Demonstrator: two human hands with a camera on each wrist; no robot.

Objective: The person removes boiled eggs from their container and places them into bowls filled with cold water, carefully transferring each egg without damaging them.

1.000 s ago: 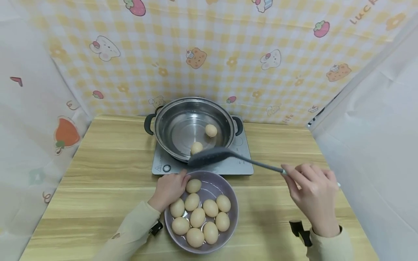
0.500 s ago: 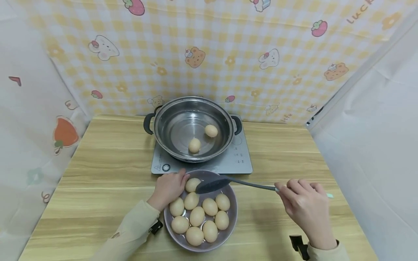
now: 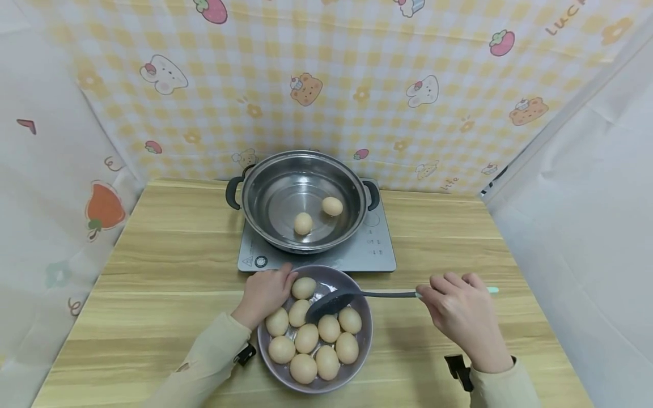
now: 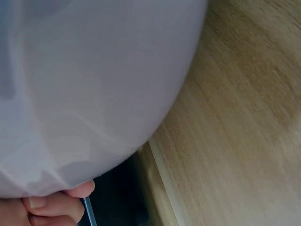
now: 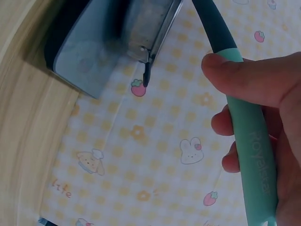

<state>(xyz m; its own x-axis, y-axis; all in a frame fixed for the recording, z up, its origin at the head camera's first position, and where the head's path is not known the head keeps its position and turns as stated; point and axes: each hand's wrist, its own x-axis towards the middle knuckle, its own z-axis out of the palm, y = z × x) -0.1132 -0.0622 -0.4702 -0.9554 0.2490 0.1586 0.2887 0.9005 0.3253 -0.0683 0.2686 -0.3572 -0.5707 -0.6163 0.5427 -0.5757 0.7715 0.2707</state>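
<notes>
My left hand grips the upper left rim of a purple-grey bowl that holds several light-brown eggs. In the left wrist view, its fingers curl against the bowl's outer wall. My right hand holds a dark grey cooking spoon by its mint-green handle, with thumb and fingers wrapped round it. The spoon's head is tipped down inside the bowl among the eggs, overlapping the middle ones in the head view. Two more eggs, one of them an egg near the front, lie in the steel pot.
The two-handled pot stands on a flat grey induction cooker just behind the bowl. A wooden table carries everything. A yellow checked cloth hangs at the back, with white sheets at both sides.
My right hand has brought the spoon down and toward me from the pot's front rim into the bowl. One egg in the pot has rolled slightly left. My left hand stays on the rim.
</notes>
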